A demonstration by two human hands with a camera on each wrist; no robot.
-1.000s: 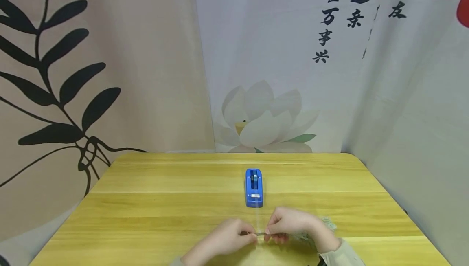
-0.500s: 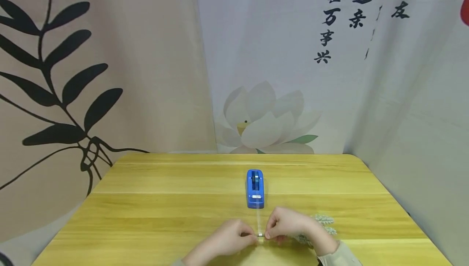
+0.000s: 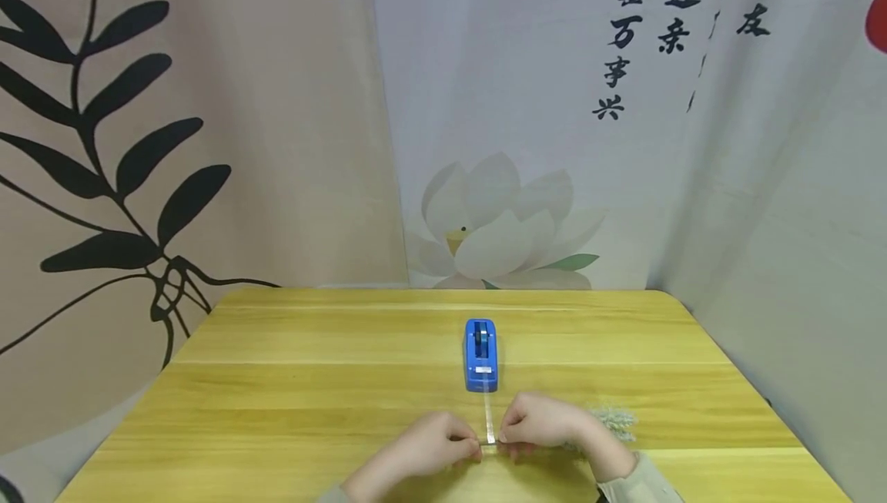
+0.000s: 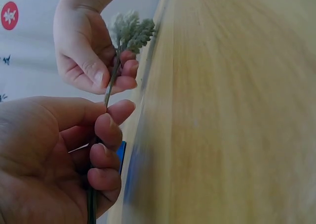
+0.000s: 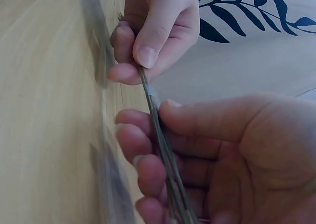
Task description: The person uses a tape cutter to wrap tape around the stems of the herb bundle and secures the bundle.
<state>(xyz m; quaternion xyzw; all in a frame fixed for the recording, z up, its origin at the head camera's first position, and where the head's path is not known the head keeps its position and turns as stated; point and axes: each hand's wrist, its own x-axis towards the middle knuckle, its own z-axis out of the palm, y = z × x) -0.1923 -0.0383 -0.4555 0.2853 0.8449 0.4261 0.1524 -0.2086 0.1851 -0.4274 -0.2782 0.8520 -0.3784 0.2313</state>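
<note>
A thin bundle of dark green stems [image 5: 156, 120] lies crosswise between my two hands. My left hand [image 3: 435, 445] pinches the bundle on one side, with the bare stem ends running back through its curled fingers. My right hand [image 3: 543, 420] holds it on the other side, fingers curled around the stems. Grey-green leafy heads [image 4: 133, 31] stick out beyond the right hand. A strip of clear tape [image 3: 489, 418] stretches from the blue tape dispenser [image 3: 481, 381] to the stems in the gap between the hands. A pale patch, seemingly tape, shows on the stems in the right wrist view.
The dispenser stands on a wooden table [image 3: 312, 387], straight ahead of the hands. Behind the table hangs a printed curtain [image 3: 513, 87] with a flower, writing and dark leaves. Another pale cloth wall [image 3: 783, 179] runs along the right side.
The tape strip between dispenser and stems shows more clearly, its bright end now at the stems. Both hands have shifted only slightly and keep their hold.
</note>
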